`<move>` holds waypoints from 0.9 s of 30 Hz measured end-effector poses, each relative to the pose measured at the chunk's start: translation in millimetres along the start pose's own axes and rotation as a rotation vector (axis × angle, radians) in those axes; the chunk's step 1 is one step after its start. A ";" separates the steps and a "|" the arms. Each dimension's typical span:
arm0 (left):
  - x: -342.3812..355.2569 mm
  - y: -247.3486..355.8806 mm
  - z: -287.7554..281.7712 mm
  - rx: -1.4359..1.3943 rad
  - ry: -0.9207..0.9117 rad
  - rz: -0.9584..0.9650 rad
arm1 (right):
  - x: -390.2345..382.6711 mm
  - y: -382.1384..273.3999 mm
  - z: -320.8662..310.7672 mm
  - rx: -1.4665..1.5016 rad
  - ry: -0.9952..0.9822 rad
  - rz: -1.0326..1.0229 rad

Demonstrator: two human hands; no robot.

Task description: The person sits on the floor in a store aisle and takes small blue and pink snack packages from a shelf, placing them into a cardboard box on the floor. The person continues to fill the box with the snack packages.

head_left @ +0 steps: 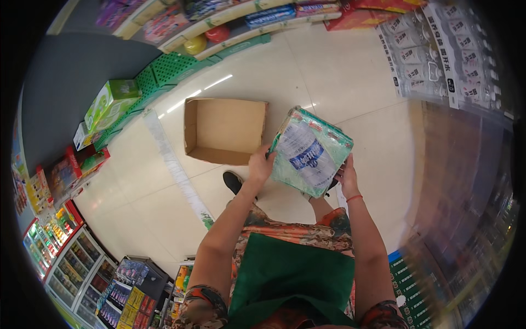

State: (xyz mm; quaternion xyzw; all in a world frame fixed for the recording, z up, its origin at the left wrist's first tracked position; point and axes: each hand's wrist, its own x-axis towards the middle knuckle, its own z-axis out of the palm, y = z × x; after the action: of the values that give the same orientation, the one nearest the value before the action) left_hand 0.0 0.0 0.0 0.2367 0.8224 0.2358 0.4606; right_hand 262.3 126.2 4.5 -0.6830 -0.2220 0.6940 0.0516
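Note:
Between both hands I hold a green-and-white plastic-wrapped pack (310, 156) with a blue label, tilted above the floor. My left hand (261, 165) grips its left edge, fingers partly hidden behind it. My right hand (347, 177) holds the lower right corner, with a red string on the wrist. An open cardboard box (226, 157) stands on the floor just left of the pack, and its inside shows bare brown cardboard.
Shelves with packaged snacks (216, 22) and a green plastic base (156, 74) line the far left. Shrink-wrapped bottle packs (416, 55) stand at the far right. A green carton (112, 104) and drink fridges (71, 263) are at left. My shoe (233, 180) is near the box.

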 end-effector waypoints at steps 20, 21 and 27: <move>88.9 11.8 155.5 0.278 0.069 0.406 | 97.6 75.1 -52.2 0.353 -0.033 0.235; 81.9 6.4 157.9 0.236 0.021 0.345 | 95.0 74.4 -51.1 0.335 -0.060 0.226; -8.0 -8.6 144.8 0.156 -0.187 0.134 | 46.4 56.7 -46.1 0.233 -0.135 0.220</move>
State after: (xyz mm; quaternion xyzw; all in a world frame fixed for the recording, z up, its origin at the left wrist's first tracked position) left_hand 128.1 13.1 -67.2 0.3471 0.7741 0.1782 0.4986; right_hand 317.2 103.7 -58.5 -0.6446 -0.0669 0.7606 0.0392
